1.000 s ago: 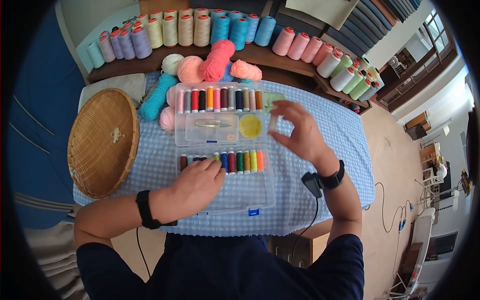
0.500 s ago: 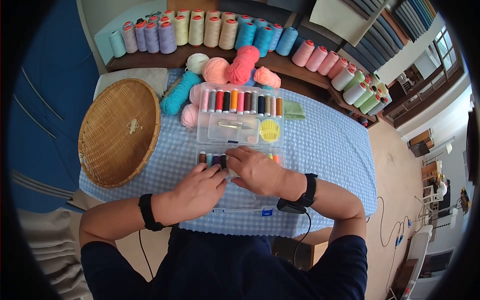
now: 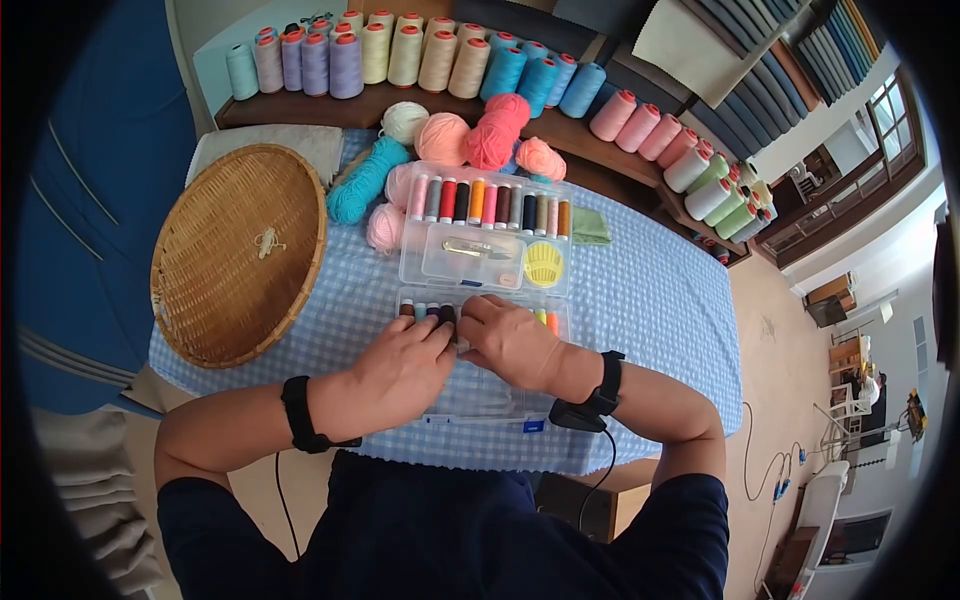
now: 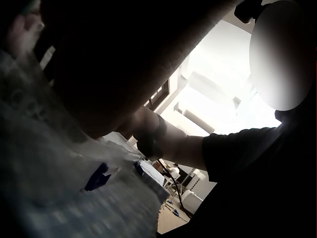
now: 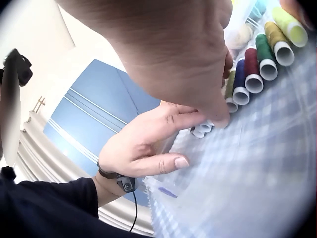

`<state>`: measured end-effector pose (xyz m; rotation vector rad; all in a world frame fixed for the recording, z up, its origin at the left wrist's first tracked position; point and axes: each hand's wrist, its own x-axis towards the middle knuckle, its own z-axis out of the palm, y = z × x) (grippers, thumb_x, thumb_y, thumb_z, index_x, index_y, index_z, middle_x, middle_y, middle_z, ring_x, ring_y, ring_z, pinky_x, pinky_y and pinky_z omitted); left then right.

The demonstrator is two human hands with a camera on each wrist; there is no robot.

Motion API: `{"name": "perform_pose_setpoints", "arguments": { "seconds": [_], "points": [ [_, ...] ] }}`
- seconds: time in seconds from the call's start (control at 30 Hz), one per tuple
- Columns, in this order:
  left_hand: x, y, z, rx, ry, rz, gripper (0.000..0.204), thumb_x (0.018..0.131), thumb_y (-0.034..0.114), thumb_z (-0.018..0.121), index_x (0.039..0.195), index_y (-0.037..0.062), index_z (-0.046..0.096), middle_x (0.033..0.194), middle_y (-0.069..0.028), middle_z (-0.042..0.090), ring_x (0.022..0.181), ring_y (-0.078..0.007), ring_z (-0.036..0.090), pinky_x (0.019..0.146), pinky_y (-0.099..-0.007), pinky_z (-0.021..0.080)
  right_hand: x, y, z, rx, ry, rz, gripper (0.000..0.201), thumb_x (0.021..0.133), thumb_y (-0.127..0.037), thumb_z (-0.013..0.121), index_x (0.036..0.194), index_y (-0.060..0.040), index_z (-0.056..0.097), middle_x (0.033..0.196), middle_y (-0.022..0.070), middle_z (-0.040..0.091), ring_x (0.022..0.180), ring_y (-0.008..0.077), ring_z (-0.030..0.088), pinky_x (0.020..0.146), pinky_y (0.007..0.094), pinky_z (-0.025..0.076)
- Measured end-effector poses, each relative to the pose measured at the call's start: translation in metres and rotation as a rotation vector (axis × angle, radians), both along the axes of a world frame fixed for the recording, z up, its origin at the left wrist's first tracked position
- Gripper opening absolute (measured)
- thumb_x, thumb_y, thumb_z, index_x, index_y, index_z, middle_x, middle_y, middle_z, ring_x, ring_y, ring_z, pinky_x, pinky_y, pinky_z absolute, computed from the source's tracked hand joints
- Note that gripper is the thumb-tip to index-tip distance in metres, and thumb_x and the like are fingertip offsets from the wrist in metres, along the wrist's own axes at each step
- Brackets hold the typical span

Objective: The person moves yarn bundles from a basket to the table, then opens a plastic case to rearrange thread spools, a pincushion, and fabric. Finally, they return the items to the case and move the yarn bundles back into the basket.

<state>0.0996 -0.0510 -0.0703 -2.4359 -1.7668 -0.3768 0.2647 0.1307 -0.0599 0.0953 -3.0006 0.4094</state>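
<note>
A clear plastic sewing box lies unfolded on the checked cloth, with a row of thread spools in each half. My left hand rests its extended fingers on the left spools of the near row, by a black spool. Beside it my right hand reaches down into the same row, fingers bent, pinching a white spool that is mostly hidden. In the right wrist view, maroon, green and other spools lie right of the right thumb, and the left hand is close by.
The far half holds more spools, small scissors and a yellow needle disc. A woven basket stands left. Yarn balls sit behind the box, thread cones on the shelf. A green cloth lies right.
My right hand came down from the right of the box with the white spool into the near row, beside my left hand. Over the last half second both hands have barely moved.
</note>
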Motion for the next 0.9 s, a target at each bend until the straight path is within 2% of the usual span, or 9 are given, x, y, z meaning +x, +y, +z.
{"name": "perform_pose_setpoints", "arguments": {
  "seconds": [0.13, 0.2, 0.27, 0.3, 0.37, 0.53, 0.67, 0.77, 0.9],
  "points": [
    [0.000, 0.003, 0.004, 0.021, 0.024, -0.001, 0.033, 0.086, 0.021, 0.079, 0.111, 0.0013, 0.071, 0.119, -0.0175, 0.067, 0.121, -0.0362, 0.063, 0.106, -0.0463, 0.048, 0.009, 0.010, 0.019, -0.053, 0.085, 0.024, 0.020, 0.087, -0.012, 0.079, 0.099, -0.0008, 0.068, 0.105, 0.0172, 0.066, 0.100, 0.0380, 0.068, 0.085, 0.0463, 0.058],
    [0.001, 0.007, 0.014, -0.166, -0.120, 0.017, 0.022, 0.086, 0.020, 0.078, 0.099, 0.0036, 0.070, 0.104, -0.0136, 0.067, 0.108, -0.0335, 0.065, 0.096, -0.0480, 0.051, 0.020, 0.018, 0.038, -0.056, 0.102, 0.001, 0.021, 0.087, -0.013, 0.080, 0.100, -0.0015, 0.069, 0.102, 0.0169, 0.067, 0.098, 0.0385, 0.069, 0.083, 0.0468, 0.058],
    [0.004, 0.015, 0.023, -0.156, -0.083, -0.013, 0.016, 0.086, 0.016, 0.074, 0.096, 0.0037, 0.072, 0.100, -0.0139, 0.070, 0.104, -0.0320, 0.068, 0.092, -0.0467, 0.053, 0.033, 0.029, 0.053, -0.046, 0.200, -0.248, 0.021, 0.088, -0.015, 0.082, 0.102, -0.0018, 0.071, 0.095, 0.0171, 0.069, 0.091, 0.0402, 0.070, 0.080, 0.0485, 0.058],
    [0.005, 0.019, 0.025, -0.146, -0.041, -0.038, 0.012, 0.086, 0.012, 0.069, 0.094, 0.0038, 0.073, 0.096, -0.0142, 0.072, 0.100, -0.0306, 0.070, 0.088, -0.0454, 0.056, 0.039, 0.036, 0.055, -0.043, 0.197, -0.251, 0.021, 0.088, -0.015, 0.082, 0.102, -0.0018, 0.071, 0.095, 0.0171, 0.069, 0.091, 0.0402, 0.070, 0.080, 0.0485, 0.058],
    [0.007, 0.033, 0.016, -0.097, -0.033, -0.031, 0.012, 0.085, 0.012, 0.070, 0.093, 0.0039, 0.073, 0.094, -0.0137, 0.072, 0.098, -0.0301, 0.071, 0.086, -0.0451, 0.057, 0.052, 0.051, 0.054, -0.059, 0.215, -0.527, 0.022, 0.090, -0.016, 0.082, 0.101, 0.0001, 0.073, 0.094, 0.0185, 0.071, 0.086, 0.0417, 0.071, 0.077, 0.0498, 0.058],
    [0.002, 0.058, -0.012, -0.040, -0.046, -0.026, 0.017, 0.088, 0.018, 0.077, 0.088, 0.0061, 0.066, 0.088, -0.0121, 0.065, 0.088, -0.0332, 0.066, 0.076, -0.0482, 0.055, 0.082, 0.096, 0.023, -0.054, 0.108, -0.781, 0.024, 0.094, -0.020, 0.078, 0.105, 0.0011, 0.076, 0.102, 0.0216, 0.075, 0.090, 0.0432, 0.072, 0.082, 0.0501, 0.059],
    [0.001, 0.041, 0.018, -0.030, -0.182, -0.038, 0.020, 0.086, 0.018, 0.080, 0.087, 0.0048, 0.064, 0.085, -0.0133, 0.064, 0.086, -0.0350, 0.066, 0.076, -0.0492, 0.054, 0.098, 0.137, -0.009, -0.061, 0.064, -0.777, 0.025, 0.094, -0.019, 0.076, 0.109, 0.0010, 0.076, 0.107, 0.0226, 0.075, 0.094, 0.0432, 0.072, 0.084, 0.0511, 0.059],
    [-0.004, 0.028, 0.029, 0.037, -0.301, 0.007, 0.020, 0.086, 0.014, 0.082, 0.086, 0.0044, 0.064, 0.084, -0.0138, 0.064, 0.083, -0.0359, 0.065, 0.073, -0.0487, 0.053, 0.093, 0.161, -0.018, 0.059, 0.198, -0.890, 0.025, 0.095, -0.019, 0.072, 0.111, 0.0004, 0.076, 0.114, 0.0238, 0.074, 0.102, 0.0438, 0.070, 0.092, 0.0524, 0.057],
    [-0.009, 0.016, 0.028, 0.085, -0.445, 0.135, 0.019, 0.086, 0.008, 0.082, 0.086, 0.0041, 0.063, 0.083, -0.0134, 0.064, 0.077, -0.0361, 0.063, 0.070, -0.0470, 0.050, 0.067, 0.236, -0.033, 0.089, 0.297, -0.722, 0.031, 0.096, -0.019, 0.069, 0.121, -0.0010, 0.076, 0.121, 0.0254, 0.073, 0.115, 0.0453, 0.067, 0.105, 0.0522, 0.053]
  ]
}}
